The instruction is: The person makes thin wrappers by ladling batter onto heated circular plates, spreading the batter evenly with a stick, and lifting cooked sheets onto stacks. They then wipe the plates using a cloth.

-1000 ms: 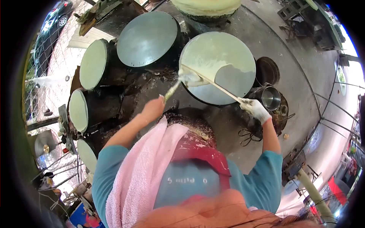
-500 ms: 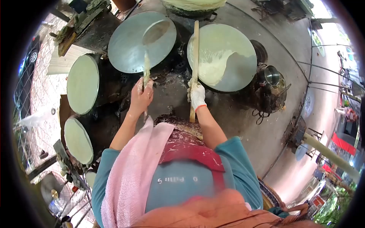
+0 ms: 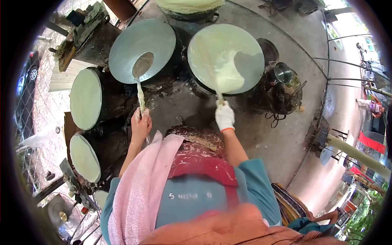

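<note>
Bare and smeared with pale batter, my left hand (image 3: 141, 125) is closed round the handle of a ladle (image 3: 143, 65). The ladle's round bowl is over the grey round pan (image 3: 142, 45) at the upper left. My right hand (image 3: 225, 116), in a white glove, grips a wooden stick (image 3: 218, 83), blurred by motion, which reaches over the second round pan (image 3: 250, 61). Pale batter (image 3: 226, 77) covers much of that pan, thicker near the front, with a bare grey patch at its right.
Pale-topped round pans (image 3: 85, 99) line the left side. A metal pot (image 3: 282, 72) stands on a dark stand at the right. A large pale-topped vessel (image 3: 190, 5) is at the top. Another person's arm (image 3: 326, 217) shows at the lower right.
The ladle has come down and nearer, still over the left pan. My right hand has moved slightly right and lower, and the stick has swung over the batter. The camera view has shifted.
</note>
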The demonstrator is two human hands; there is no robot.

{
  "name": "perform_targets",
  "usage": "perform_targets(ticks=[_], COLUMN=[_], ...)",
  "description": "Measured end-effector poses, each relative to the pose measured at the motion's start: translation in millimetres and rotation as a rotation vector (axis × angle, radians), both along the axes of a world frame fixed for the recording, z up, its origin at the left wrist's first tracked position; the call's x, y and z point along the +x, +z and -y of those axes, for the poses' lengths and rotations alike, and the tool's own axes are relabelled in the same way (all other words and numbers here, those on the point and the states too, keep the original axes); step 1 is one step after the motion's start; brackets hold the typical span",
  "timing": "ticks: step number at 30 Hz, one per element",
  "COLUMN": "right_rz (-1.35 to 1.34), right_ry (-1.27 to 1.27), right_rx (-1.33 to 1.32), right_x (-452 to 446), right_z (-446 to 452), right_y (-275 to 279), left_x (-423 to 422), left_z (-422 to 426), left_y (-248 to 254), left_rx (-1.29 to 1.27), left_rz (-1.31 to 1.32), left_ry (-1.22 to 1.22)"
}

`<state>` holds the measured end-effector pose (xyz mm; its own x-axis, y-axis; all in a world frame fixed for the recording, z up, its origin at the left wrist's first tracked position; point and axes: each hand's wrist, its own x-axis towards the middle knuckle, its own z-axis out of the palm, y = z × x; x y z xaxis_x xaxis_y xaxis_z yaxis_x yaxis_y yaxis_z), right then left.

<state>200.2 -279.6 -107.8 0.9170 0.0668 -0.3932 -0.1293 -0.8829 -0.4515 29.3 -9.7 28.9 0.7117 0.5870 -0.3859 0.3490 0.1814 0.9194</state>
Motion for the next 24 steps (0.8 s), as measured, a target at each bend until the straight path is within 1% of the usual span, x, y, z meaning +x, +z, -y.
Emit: perform_targets(ticks=[2, 4, 6, 7, 8, 9, 10, 11, 12, 14, 16, 18, 19, 20, 22, 24], right_rz=[0.033, 0.160, -0.198, -0.246, -0.369, -0.176, 0.015, -0.073, -0.066, 0.069, 0.071, 0.055, 0.037, -0.030, -0.136, -0.118], right_ry=[-0.045, -0.028, -0.184, -0.185, -0.189, 0.068, 0.317, 0.364, 0.312, 0.257, 0.214, 0.128, 0.110, 0.155, 0.298, 0.315], right_rx=[-0.003, 0.022, 0.368, 0.476, 0.503, 0.323, 0.135, 0.011, -0.051, -0.093, -0.079, 0.121, 0.254, 0.297, 0.344, 0.152], right_x=[23.2, 56.1, 81.9, 78.2, 66.5, 56.6, 47.9, 50.2, 61.4, 99.0, 144.5, 166.8, 160.7, 147.6, 111.1, 112.3], right_z=[34.8, 73.2, 84.0, 82.4, 80.6, 91.3, 98.9, 114.1, 130.7, 153.9, 150.6, 143.2, 143.5, 148.7, 168.7, 185.3], right_y=[15.9, -21.2, -4.2, 10.8, 38.3, 20.7, 18.3, 18.8, 10.5, -4.5, 7.3, 19.9, 6.1, -4.9, -5.6, 7.9], left_x=[9.1, 21.1, 27.8, 31.3, 35.4, 37.7, 37.7, 37.7, 38.2, 38.8, 45.1, 53.0, 59.9, 65.9, 72.1, 72.8], left_z=[19.6, 41.3, 62.3, 73.6, 83.5, 93.5, 102.1, 109.0, 113.8, 122.9, 129.5, 134.8, 135.2, 135.8, 139.2, 140.0], left_y=[5.4, 9.4, 11.5, 14.2, 17.0, 21.8, 23.6, 24.4, 25.0, 25.4, 24.7, 23.8, 23.5, 24.2, 26.0, 21.8], left_rx=[-0.012, -0.027, 0.002, 0.014, 0.025, 0.015, 0.016, 0.017, 0.022, 0.064, 0.068, 0.069, 0.070, 0.072, 0.067, 0.043], left_rz=[0.004, 0.015, 0.012, 0.008, 0.007, 0.008, -0.009, -0.025, -0.043, -0.037, -0.044, -0.056, -0.058, -0.074, -0.105, -0.112], left_ry=[0.016, 0.036, 0.041, 0.049, 0.058, 0.066, 0.087, 0.110, 0.135, 0.138, 0.141, 0.131, 0.121, 0.105, 0.082, 0.090])
